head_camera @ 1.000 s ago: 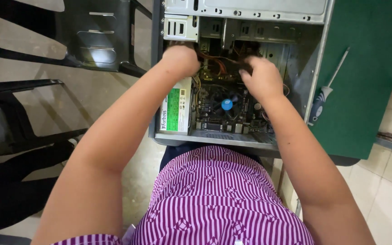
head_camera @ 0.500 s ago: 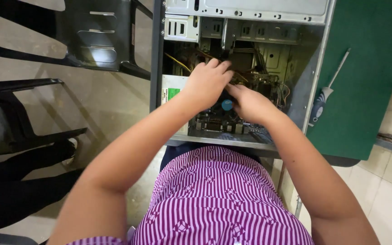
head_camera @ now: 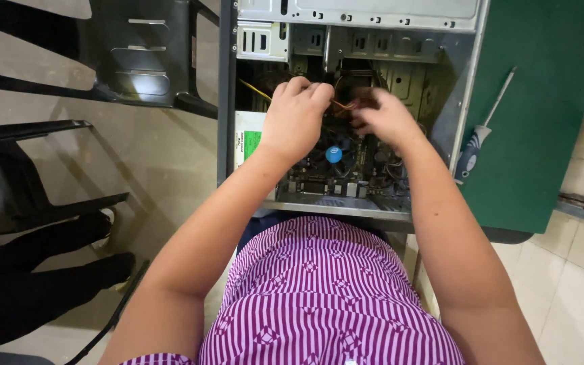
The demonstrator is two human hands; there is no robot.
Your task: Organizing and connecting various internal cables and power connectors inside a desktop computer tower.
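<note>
An open grey computer case (head_camera: 468, 88) lies on its side in front of me, its motherboard with a round blue-centred cooler fan (head_camera: 334, 154) exposed. My left hand (head_camera: 294, 118) is curled inside the case over a bundle of yellow, red and orange cables (head_camera: 343, 104). My right hand (head_camera: 385, 116) is blurred, fingers bent, meeting the left hand at the same cable bundle. The grip itself is hidden by the fingers. A power supply with a green and white label (head_camera: 246, 143) sits at the case's left.
A screwdriver with a blue and grey handle (head_camera: 476, 145) lies on the green table top (head_camera: 542, 101) right of the case. Black plastic chairs (head_camera: 130, 61) stand at the left. A person's black-clad legs (head_camera: 42, 270) are at lower left on the tiled floor.
Both hands moved from apart at the case's upper area down together over the fan, then back up; they now meet at the cable bundle above the fan.
</note>
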